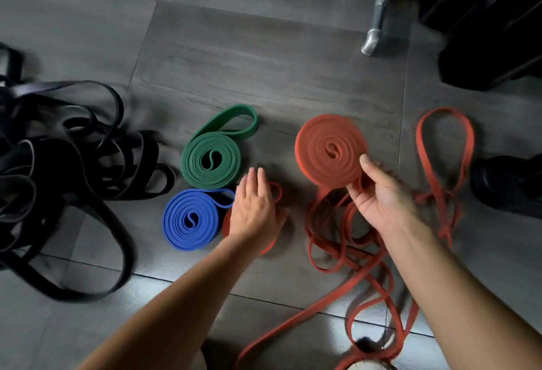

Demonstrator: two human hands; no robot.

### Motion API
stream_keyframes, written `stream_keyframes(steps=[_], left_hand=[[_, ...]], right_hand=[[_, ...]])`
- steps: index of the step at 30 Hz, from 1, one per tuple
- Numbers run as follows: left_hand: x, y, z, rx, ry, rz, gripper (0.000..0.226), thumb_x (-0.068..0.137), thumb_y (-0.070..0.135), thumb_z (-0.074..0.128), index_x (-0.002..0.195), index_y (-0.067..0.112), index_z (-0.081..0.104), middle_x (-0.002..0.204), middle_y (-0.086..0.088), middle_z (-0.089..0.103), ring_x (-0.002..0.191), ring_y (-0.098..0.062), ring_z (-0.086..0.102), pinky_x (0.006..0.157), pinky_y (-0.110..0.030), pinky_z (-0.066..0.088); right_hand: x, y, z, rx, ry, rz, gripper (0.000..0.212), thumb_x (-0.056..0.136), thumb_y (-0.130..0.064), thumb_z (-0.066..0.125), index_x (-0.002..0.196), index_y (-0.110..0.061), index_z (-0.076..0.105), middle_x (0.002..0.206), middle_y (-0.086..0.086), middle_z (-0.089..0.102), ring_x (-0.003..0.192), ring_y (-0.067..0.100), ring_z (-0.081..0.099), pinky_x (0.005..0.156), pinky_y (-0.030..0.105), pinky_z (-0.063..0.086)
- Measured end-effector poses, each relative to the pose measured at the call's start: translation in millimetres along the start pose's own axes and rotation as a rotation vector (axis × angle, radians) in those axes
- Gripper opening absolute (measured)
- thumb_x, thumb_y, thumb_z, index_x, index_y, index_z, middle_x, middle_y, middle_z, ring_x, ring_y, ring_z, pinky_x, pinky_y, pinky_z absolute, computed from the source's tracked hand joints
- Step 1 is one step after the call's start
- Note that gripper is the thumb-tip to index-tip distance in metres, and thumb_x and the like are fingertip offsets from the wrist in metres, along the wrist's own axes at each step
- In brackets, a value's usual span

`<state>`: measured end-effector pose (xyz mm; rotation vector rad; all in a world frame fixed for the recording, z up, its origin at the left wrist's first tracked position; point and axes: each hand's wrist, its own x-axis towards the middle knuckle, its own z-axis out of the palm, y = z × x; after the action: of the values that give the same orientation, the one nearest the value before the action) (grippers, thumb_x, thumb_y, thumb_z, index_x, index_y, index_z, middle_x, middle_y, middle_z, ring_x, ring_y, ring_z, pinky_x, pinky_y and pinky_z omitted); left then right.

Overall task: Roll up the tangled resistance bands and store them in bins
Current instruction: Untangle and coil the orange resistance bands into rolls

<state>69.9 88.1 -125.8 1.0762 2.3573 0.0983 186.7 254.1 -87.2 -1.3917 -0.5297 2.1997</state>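
Holding up a rolled red band (330, 149) in my right hand (381, 202), thumb pinching its face and fingers curled behind, lifted clear of the grey tile floor (264, 61). My left hand (252, 208) is flat, fingers straight, laid over a second red roll (271, 243) on the floor; can't tell how hard it presses. That roll sits just beside the blue roll (190, 220), green roll (211, 161) behind it. Loose red bands (444, 230) sprawl under my right arm, tangled black bands (73, 164) far left.
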Motion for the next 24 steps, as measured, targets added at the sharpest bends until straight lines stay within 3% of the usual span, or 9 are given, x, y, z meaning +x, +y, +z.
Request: stream_keyframes(steps=[2, 4, 7, 9, 11, 17, 21, 24], left_hand=[[10, -7, -6, 0.066, -0.076, -0.027, 0.089, 0.085, 0.052, 0.054, 0.147, 0.005, 0.011, 0.145, -0.014, 0.034, 0.134, -0.031, 0.032, 0.113, -0.037, 0.018], [10, -6, -8, 0.158, -0.097, 0.108, 0.072, 0.084, 0.055, 0.053, 0.139, 0.012, 0.034, 0.132, -0.008, 0.048, 0.124, -0.028, 0.043, 0.107, -0.039, 0.024], [-5, -9, -1, 0.23, -0.074, 0.249, 0.047, 0.079, 0.047, 0.06, 0.117, 0.019, 0.057, 0.117, -0.005, 0.052, 0.115, -0.028, 0.048, 0.104, -0.042, 0.03], [-14, -16, 8, 0.213, 0.016, 0.276, 0.044, 0.067, 0.04, 0.071, 0.104, 0.017, 0.064, 0.103, -0.007, 0.056, 0.097, -0.03, 0.056, 0.088, -0.04, 0.046], [-19, -22, 17, 0.179, 0.116, 0.313, 0.048, 0.059, 0.035, 0.074, 0.101, 0.015, 0.065, 0.095, -0.005, 0.058, 0.086, -0.028, 0.059, 0.076, -0.036, 0.052], [-23, -24, 24, 0.147, 0.175, 0.299, 0.063, 0.06, 0.028, 0.073, 0.118, 0.014, 0.053, 0.111, -0.006, 0.058, 0.095, -0.027, 0.056, 0.083, -0.039, 0.052], [-25, -25, 21, 0.133, 0.142, 0.316, 0.058, 0.071, 0.029, 0.056, 0.127, 0.014, 0.048, 0.11, -0.004, 0.059, 0.097, -0.027, 0.058, 0.088, -0.043, 0.05], [-26, -27, 17, 0.101, 0.133, 0.308, 0.052, 0.075, 0.028, 0.038, 0.125, 0.017, 0.049, 0.109, -0.003, 0.058, 0.097, -0.026, 0.057, 0.086, -0.042, 0.049]], right_hand=[[15, 6, 11, -0.031, 0.002, 0.015, 0.043, 0.086, -0.005, 0.059, 0.047, -0.02, 0.065, 0.06, -0.008, 0.067, 0.057, 0.004, 0.065, 0.051, 0.02, 0.054], [28, 11, 23, -0.104, 0.004, 0.009, 0.031, 0.084, -0.004, 0.061, 0.057, -0.018, 0.064, 0.061, -0.004, 0.068, 0.057, 0.008, 0.065, 0.053, 0.022, 0.055], [47, 18, 36, -0.274, -0.003, -0.02, 0.02, 0.084, 0.0, 0.061, 0.069, -0.013, 0.057, 0.056, -0.003, 0.066, 0.052, 0.009, 0.062, 0.049, 0.02, 0.052], [55, 24, 43, -0.419, -0.037, -0.017, 0.019, 0.085, 0.0, 0.061, 0.073, -0.013, 0.055, 0.054, -0.005, 0.065, 0.052, 0.007, 0.06, 0.048, 0.02, 0.052], [62, 32, 47, -0.56, -0.079, 0.005, 0.017, 0.085, -0.001, 0.062, 0.076, -0.014, 0.055, 0.056, -0.004, 0.065, 0.052, 0.007, 0.06, 0.05, 0.022, 0.053], [74, 51, 50, -0.906, -0.131, -0.018, 0.017, 0.079, -0.004, 0.071, 0.079, -0.016, 0.059, 0.081, 0.015, 0.064, 0.074, 0.024, 0.059, 0.076, 0.044, 0.051], [79, 54, 55, -1.0, -0.151, -0.035, 0.018, 0.081, -0.007, 0.07, 0.078, -0.017, 0.057, 0.077, 0.012, 0.062, 0.068, 0.02, 0.055, 0.069, 0.035, 0.048], [83, 59, 60, -1.339, -0.143, -0.202, 0.014, 0.082, -0.015, 0.068, 0.079, -0.016, 0.055, 0.081, 0.009, 0.064, 0.072, 0.022, 0.056, 0.071, 0.032, 0.044]])
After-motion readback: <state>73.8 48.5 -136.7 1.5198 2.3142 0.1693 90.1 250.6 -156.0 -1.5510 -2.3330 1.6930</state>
